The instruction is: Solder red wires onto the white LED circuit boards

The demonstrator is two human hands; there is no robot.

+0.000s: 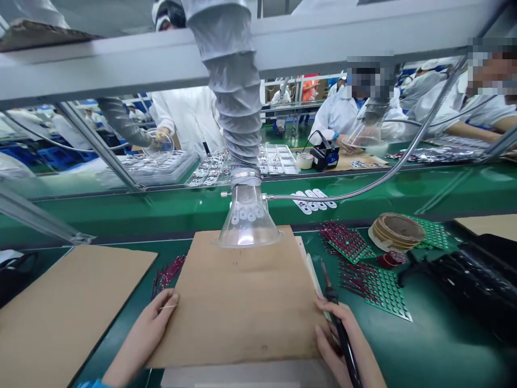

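A brown cardboard sheet (242, 302) lies in front of me on top of a pale, whitish tray or box (242, 375). My left hand (155, 318) grips its left edge, thumb on top and a thin band around one finger. At the right edge, my right hand (343, 337) has its fingers against the cardboard while also holding a soldering iron (342, 339). The iron's black handle runs across the hand, its tip pointing away from me. Above the sheet's far end hangs a clear fume-extraction hood (250, 229).
Green circuit panels (390, 293) with dark red wires, a tape roll (396, 231) and a black object (464, 291) are at right. Red wires (168, 275) and another cardboard sheet (76, 307) lie left. White parts (314, 201) sit on the green ledge. Co-workers sit beyond.
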